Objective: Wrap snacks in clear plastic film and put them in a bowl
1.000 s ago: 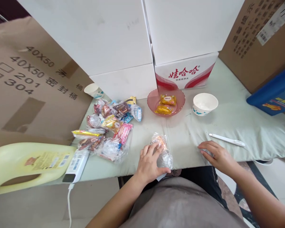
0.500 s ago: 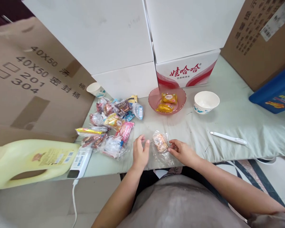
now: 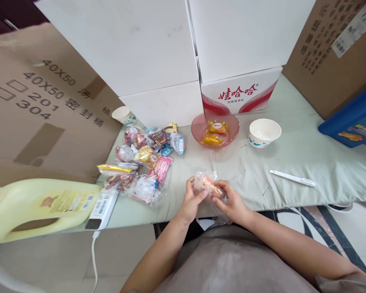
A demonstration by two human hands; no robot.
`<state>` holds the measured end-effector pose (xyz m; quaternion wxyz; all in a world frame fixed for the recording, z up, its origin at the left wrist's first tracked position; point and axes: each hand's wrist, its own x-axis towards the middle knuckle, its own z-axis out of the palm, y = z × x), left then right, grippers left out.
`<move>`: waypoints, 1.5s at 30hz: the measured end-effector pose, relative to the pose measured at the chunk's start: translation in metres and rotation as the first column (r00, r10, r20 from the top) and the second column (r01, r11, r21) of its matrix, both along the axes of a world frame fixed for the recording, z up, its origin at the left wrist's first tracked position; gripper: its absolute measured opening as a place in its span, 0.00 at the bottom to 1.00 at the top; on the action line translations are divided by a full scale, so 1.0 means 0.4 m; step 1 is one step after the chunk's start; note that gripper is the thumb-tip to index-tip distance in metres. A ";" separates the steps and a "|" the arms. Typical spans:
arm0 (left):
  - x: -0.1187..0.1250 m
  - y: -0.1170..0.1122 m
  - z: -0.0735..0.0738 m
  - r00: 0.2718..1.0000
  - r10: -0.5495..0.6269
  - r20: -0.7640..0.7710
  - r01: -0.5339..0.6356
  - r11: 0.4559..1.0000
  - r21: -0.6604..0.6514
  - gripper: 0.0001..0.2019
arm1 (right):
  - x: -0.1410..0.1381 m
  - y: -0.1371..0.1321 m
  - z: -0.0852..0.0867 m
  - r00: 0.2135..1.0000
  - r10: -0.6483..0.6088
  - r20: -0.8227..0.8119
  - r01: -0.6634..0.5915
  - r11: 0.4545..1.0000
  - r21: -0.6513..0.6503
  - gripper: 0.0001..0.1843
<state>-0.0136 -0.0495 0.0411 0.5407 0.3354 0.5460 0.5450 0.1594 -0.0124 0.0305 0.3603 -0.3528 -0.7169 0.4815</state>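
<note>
Between my two hands, near the front edge of the cloth-covered table, is an orange-brown snack in a clear plastic wrapper [image 3: 210,185]. My left hand [image 3: 191,201] grips its left side, thumb on the near face. On the right side, my right hand [image 3: 232,202] has thumb and fingers closed on the wrapper. Loose clear plastic hangs below the snack. Beyond the hands stands a pink glass bowl [image 3: 195,132] holding two yellow-wrapped snacks [image 3: 217,127]. Left of my hands lies a heap of wrapped snacks [image 3: 146,154] in several colours.
A white paper bowl [image 3: 264,134] stands right of the glass bowl, with a white pen-like tool [image 3: 293,178] nearer me. Another paper cup [image 3: 124,116] lies tilted behind the heap. A yellow jug [image 3: 42,207] and white power strip [image 3: 102,209] lie left. Boxes [image 3: 240,91] stand behind.
My left hand has moved right and taken hold of the wrapped snack. My right hand has closed further on it. The snack now appears lifted and turned between both hands.
</note>
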 end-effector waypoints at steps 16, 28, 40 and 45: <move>-0.090 0.037 0.027 0.835 -0.051 0.549 0.105 0.992 -0.067 0.24 | 0.086 0.046 0.037 0.919 0.037 -0.392 -0.295 0.725 -0.623 0.24; -0.038 0.032 0.051 0.849 -0.373 0.374 0.387 0.921 0.042 0.47 | 0.099 0.073 0.066 0.893 0.028 -0.449 -0.387 0.559 -0.733 0.26; 0.016 0.047 -0.002 0.549 0.289 -0.784 0.122 0.901 0.417 0.12 | 0.092 0.149 0.012 0.847 -0.304 0.436 0.380 0.920 -0.097 0.19; 0.111 0.070 -0.002 0.417 0.260 -0.871 0.440 0.781 0.444 0.19 | 0.072 0.121 0.031 0.846 -0.386 0.367 0.357 0.922 0.148 0.13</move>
